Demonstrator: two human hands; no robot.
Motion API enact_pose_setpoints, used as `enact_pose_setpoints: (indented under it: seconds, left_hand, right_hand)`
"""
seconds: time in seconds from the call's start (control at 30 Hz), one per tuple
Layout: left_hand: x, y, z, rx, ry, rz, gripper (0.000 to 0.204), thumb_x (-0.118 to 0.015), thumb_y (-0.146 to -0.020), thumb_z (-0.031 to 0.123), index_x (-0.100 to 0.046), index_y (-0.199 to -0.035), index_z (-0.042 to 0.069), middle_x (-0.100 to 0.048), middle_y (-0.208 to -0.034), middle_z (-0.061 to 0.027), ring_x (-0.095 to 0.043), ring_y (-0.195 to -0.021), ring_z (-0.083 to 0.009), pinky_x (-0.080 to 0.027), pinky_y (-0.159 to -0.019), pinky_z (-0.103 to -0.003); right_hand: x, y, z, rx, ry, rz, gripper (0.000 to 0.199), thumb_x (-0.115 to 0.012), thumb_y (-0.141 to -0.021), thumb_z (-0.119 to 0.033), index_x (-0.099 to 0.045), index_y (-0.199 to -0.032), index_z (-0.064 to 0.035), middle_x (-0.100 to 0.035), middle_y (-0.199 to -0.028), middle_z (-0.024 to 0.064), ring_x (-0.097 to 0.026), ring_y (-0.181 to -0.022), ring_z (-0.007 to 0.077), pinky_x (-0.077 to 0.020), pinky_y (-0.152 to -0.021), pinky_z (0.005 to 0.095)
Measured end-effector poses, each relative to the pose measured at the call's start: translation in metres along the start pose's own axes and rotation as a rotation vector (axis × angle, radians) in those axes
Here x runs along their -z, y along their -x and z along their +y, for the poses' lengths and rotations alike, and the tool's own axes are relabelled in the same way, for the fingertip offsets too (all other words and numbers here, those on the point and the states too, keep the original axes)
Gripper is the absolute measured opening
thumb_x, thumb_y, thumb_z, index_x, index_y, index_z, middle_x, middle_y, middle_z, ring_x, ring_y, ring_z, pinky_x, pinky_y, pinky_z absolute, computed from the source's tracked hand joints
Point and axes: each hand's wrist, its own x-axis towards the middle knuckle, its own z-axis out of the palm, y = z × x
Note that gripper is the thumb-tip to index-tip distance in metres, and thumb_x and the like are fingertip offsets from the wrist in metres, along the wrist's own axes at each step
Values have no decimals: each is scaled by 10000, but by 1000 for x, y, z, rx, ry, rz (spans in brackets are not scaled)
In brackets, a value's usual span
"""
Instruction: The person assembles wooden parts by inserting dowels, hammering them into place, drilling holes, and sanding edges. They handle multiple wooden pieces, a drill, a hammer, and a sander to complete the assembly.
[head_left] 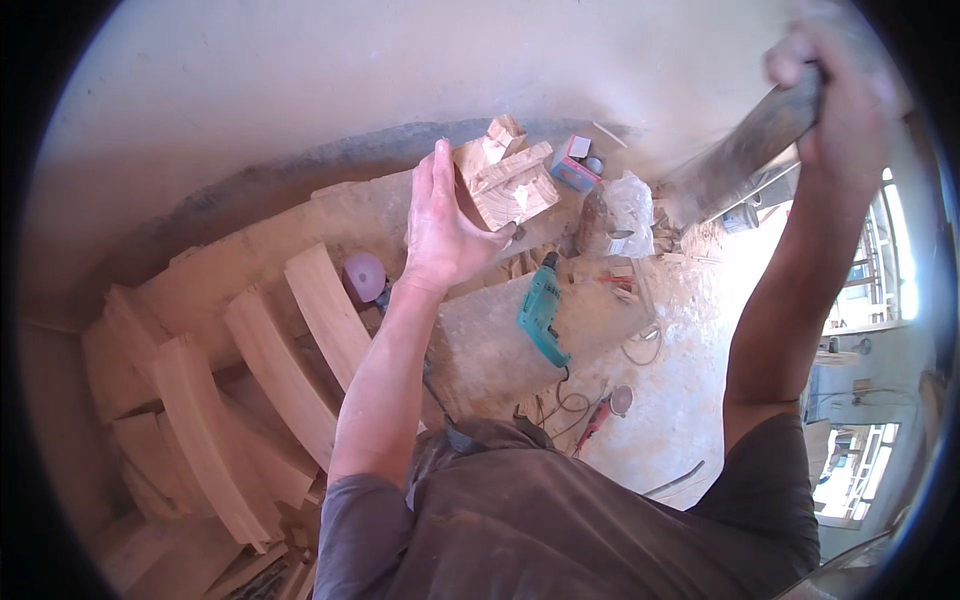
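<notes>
My left hand [446, 225] grips a pale wooden block [512, 190] from its left side, with the thumb along the near edge. Raised strips and a short stub stand on the block's upper face. High at the right, my right hand [845, 100] is lifted and wrapped round one end of a thick dark bar [755, 140]. Motion blurs this bar; its far end points down and left, apart from the block, and its exact kind cannot be made out. Nearer to me than the block, a teal power drill [541, 312] lies on a dusty flat surface.
Several curved planks [205, 430] lean at the left beside a purple round object [364, 277]. A small box [575, 165] and a clear plastic bag [630, 212] sit beyond the drill. A red power tool [595, 422] and cords lie on the floor. A wall [330, 80] rises behind.
</notes>
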Motion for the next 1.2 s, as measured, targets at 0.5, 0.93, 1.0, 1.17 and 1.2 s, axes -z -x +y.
enact_pose_setpoints:
  seconds: [0.5, 0.93, 1.0, 1.17, 1.2]
  left_hand:
    - [-1, 2, -14, -59, -30, 37, 1207, -947, -625, 229, -221, -1541, -74, -454, -1393, -252, -461, -1295, -427, -427, -1122, -480]
    - [-13, -4, -14, -47, -23, 2, 1224, -942, -632, 243, -195, -1552, -62, -458, -1386, -244, -464, -1289, -418, -413, -1137, -482]
    - [-13, -3, -16, -40, -36, 24, 1223, -941, -635, 240, -191, -1552, -61, -458, -1390, -246, -462, -1293, -420, -410, -1140, -486]
    - [-18, -2, -17, -68, -23, 30, 1211, -938, -640, 220, -192, -1551, -62, -458, -1398, -252, -459, -1303, -425, -407, -1143, -489]
    - [-17, -1, -19, -67, -49, 29, 1230, -950, -638, 248, -189, -1549, -73, -462, -1386, -242, -466, -1291, -414, -415, -1132, -473]
  right_hand:
    - [-61, 60, -12, -169, 328, -162, 258, -755, -890, -188, -695, -1060, -4, -632, -684, 45, -590, -589, 108, -530, -573, 292]
    - [-94, 105, 42, -422, 418, -518, 365, -663, -855, -79, -608, -1199, 30, -703, -878, 182, -693, -736, 256, -557, -669, 409]
    - [-86, 88, 6, -339, 294, -272, 315, -696, -860, -95, -624, -1148, 12, -678, -804, 105, -637, -618, 150, -534, -558, 326]
    - [-98, 90, 23, -115, 376, -109, 269, -671, -894, -112, -612, -1104, 46, -695, -811, 175, -689, -643, 286, -572, -611, 408]
    - [-110, 108, 48, -118, 530, -190, 263, -654, -898, -110, -611, -1101, 52, -698, -828, 207, -707, -676, 328, -581, -642, 434]
